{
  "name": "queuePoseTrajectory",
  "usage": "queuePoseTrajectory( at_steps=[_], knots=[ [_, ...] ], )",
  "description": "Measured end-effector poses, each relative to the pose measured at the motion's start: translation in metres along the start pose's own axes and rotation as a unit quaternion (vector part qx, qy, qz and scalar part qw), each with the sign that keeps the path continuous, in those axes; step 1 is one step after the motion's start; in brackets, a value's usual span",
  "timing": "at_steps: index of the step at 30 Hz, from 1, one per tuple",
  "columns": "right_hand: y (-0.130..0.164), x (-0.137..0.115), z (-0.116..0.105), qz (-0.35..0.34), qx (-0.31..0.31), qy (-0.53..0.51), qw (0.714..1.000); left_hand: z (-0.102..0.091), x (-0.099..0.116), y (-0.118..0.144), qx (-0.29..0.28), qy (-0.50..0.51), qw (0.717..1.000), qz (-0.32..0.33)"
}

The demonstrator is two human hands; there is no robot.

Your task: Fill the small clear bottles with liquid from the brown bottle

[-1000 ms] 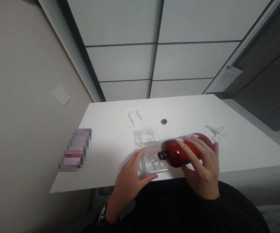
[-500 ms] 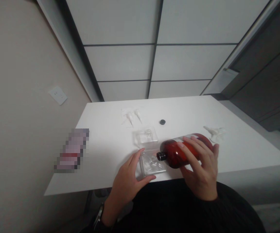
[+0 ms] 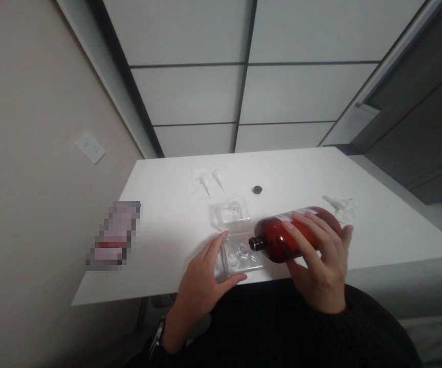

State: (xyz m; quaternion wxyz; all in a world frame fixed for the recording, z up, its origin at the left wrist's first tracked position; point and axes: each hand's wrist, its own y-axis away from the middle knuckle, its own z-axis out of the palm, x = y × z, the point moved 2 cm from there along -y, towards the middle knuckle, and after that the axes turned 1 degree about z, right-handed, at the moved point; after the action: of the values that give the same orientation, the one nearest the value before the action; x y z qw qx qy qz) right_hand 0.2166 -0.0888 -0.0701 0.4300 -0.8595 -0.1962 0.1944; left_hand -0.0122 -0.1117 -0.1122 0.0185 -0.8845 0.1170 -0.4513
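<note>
My right hand (image 3: 321, 266) grips a dark red bottle (image 3: 282, 236), tipped on its side with its open black neck pointing left over a clear square container (image 3: 240, 258) near the table's front edge. My left hand (image 3: 201, 283) holds that container by its left side, thumb along the front and fingers up the left wall. A second clear square container (image 3: 234, 212) stands just behind the first. The bottle's small black cap (image 3: 258, 189) lies farther back on the white table (image 3: 167, 225).
White pointed nozzles in a clear wrapper (image 3: 207, 182) lie at the back. A crumpled clear wrapper with white parts (image 3: 339, 205) sits to the right of the bottle. A blurred pink-and-red item (image 3: 114, 235) rests at the left edge. A wall borders the left side.
The view has shifted slightly. The bottle's neck has stayed over the near container, and both hands keep their holds.
</note>
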Motion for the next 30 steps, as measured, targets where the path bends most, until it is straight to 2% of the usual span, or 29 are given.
queuePoseTrajectory(
  at_steps=[30],
  knots=[
    [-0.0017,0.0003,-0.0022,-0.019,0.022,0.029,0.999,-0.001,0.0026,-0.0007,-0.002,0.017,1.0,0.005]
  ],
)
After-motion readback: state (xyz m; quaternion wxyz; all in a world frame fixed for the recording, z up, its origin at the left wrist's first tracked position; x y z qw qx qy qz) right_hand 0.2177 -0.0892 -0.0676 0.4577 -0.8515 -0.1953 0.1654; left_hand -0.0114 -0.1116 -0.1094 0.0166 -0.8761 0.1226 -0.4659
